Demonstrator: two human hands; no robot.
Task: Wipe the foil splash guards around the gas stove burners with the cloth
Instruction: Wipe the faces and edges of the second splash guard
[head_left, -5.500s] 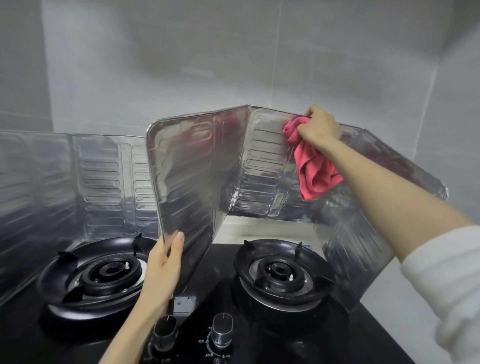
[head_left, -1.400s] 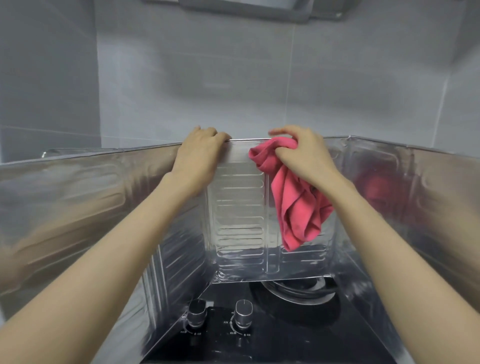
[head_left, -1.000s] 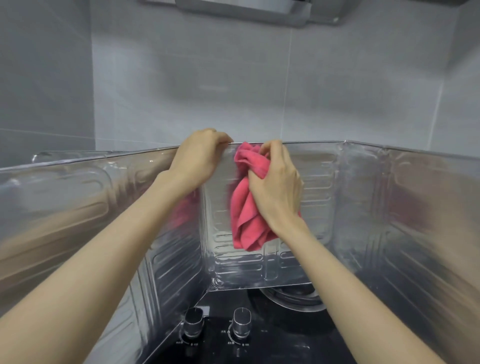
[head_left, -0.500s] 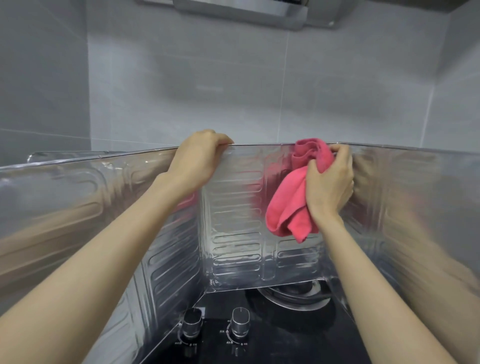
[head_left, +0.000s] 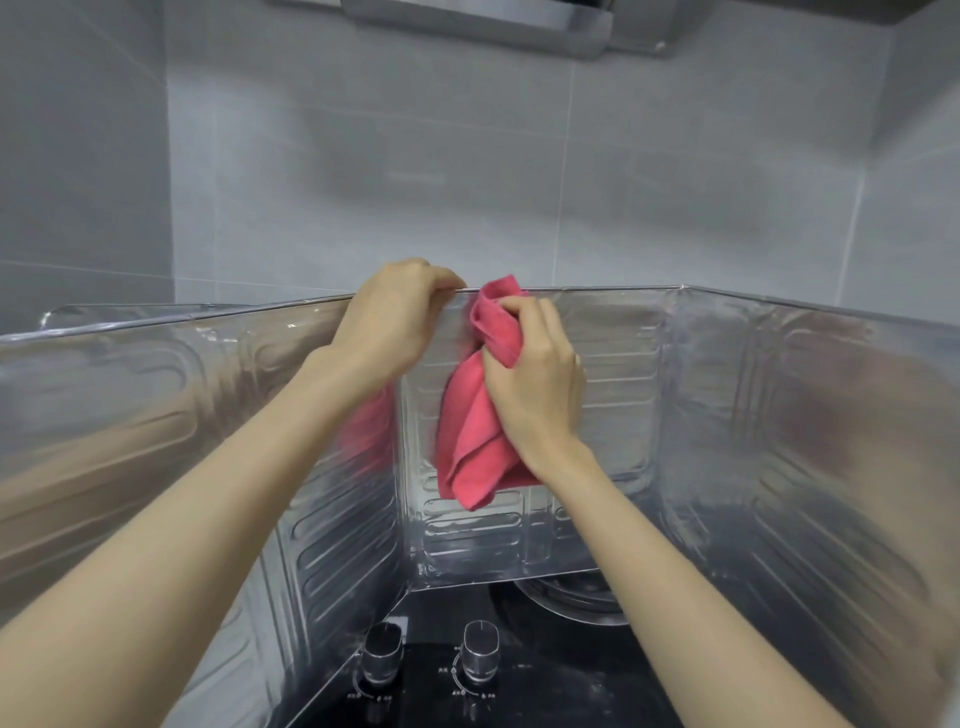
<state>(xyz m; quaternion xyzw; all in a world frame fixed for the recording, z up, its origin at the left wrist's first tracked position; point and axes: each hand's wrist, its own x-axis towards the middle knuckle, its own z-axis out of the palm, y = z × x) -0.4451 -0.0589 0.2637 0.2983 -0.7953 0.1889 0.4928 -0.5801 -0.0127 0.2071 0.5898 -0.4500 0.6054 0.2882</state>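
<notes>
wiping the back panel of the foil splash guard (head_left: 618, 415), the right hand (head_left: 537, 389) grips the pink cloth (head_left: 467, 431) near its top edge; left hand (head_left: 395, 322) fingers curl over the rim, steadying it. next, probably the lower ribs.

Cloth (head_left: 475, 431) against guard (head_left: 618, 364); knobs (head_left: 480, 659) below

On my feed: 2 forearms, bare from frame edge to wrist, one near left, one near right. The left hand (head_left: 387, 322) & right hand (head_left: 535, 395) are bare too. Knuckle ridges show on the right; nails hidden.
</notes>
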